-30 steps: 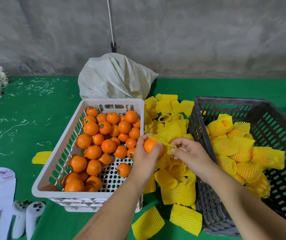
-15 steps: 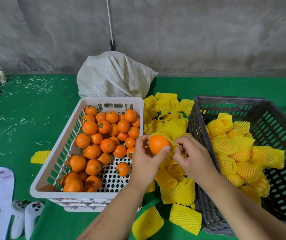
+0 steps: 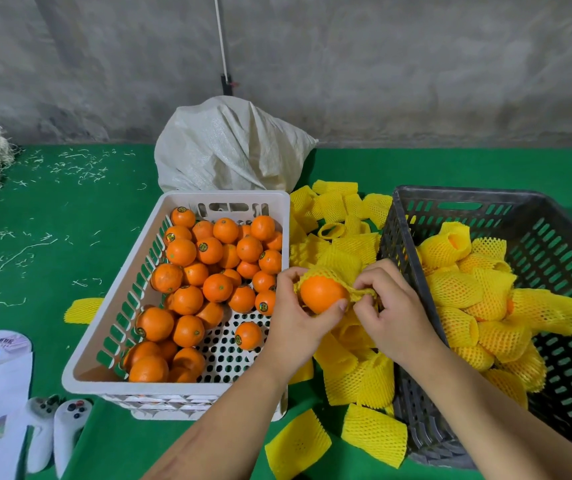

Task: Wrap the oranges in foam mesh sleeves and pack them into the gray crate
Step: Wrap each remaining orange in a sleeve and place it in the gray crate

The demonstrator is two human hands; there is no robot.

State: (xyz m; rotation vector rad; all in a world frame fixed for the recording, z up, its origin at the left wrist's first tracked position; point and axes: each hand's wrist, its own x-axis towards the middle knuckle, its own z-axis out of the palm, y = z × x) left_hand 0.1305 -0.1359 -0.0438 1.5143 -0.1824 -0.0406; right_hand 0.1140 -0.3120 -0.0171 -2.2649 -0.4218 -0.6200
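Since a second ago my left hand has lifted the orange up into the yellow mesh sleeve, which now caps its top. My left fingers curl around the fruit; my right hand pinches the sleeve's edge beside it. Bright and smooth, the orange is bare on its lower half, held between the white basket of loose oranges and the gray crate of wrapped ones. Below lies green cloth, strewn with spare sleeves, against a concrete wall.
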